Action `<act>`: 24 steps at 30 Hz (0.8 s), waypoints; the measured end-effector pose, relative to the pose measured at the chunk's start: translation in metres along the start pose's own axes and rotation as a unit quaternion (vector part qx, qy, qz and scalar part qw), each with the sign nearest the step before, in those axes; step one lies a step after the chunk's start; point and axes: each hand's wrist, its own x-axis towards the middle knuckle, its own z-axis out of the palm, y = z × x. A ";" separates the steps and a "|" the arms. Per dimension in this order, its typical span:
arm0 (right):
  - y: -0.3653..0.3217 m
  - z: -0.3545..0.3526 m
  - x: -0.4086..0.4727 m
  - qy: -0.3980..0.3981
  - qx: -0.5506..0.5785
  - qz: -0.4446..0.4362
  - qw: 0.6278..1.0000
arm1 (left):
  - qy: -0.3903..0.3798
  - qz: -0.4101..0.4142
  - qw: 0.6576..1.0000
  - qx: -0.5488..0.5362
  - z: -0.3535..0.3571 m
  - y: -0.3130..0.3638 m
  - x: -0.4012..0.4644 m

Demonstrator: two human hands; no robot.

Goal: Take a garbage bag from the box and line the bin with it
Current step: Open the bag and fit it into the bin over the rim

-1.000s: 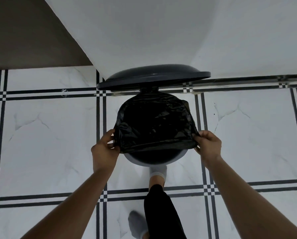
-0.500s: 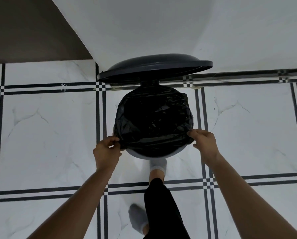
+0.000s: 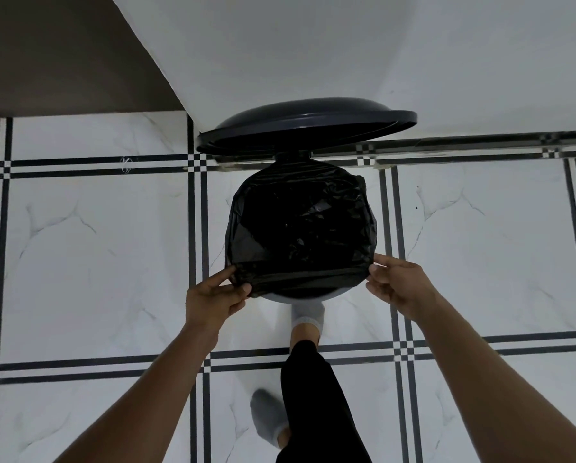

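A round pedal bin (image 3: 301, 298) stands on the tiled floor with its dark lid (image 3: 305, 125) raised against the wall. A black garbage bag (image 3: 300, 228) is spread over its mouth and hangs down inside. Only a light strip of the bin's near wall shows below the bag. My left hand (image 3: 214, 300) pinches the bag's near-left edge at the rim. My right hand (image 3: 398, 284) pinches the near-right edge. The bag's near hem stretches taut between both hands. The box of bags is out of view.
My foot in a grey sock (image 3: 308, 315) sits at the bin's base, where the pedal is hidden; the other foot (image 3: 268, 417) stands behind. A white wall (image 3: 313, 45) rises right behind the bin. White marble floor tiles (image 3: 96, 245) with black lines surround it.
The bag's near edge has come lower over the bin's rim, covering more of the light wall. Both hands have shifted down along the rim with it and grip closer in.
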 end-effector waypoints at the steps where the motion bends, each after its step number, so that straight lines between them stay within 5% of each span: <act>1: 0.000 0.003 -0.002 0.002 0.004 -0.002 1.000 | -0.005 -0.003 1.000 -0.010 0.000 -0.001 -0.001; 9: 0.003 0.010 -0.005 0.051 -0.046 -0.067 0.995 | 0.043 0.087 0.981 0.169 0.018 -0.026 -0.014; 13: 0.005 0.011 -0.009 0.037 -0.061 -0.088 0.994 | 0.021 0.048 0.990 0.128 0.028 -0.040 -0.012; 17: 0.007 0.016 -0.012 0.039 -0.045 -0.087 0.994 | -0.010 -0.061 0.994 -0.088 0.030 -0.027 -0.011; 24: 0.016 0.018 -0.012 0.100 -0.058 -0.093 0.989 | -0.023 -0.002 1.000 -0.010 0.016 -0.033 -0.005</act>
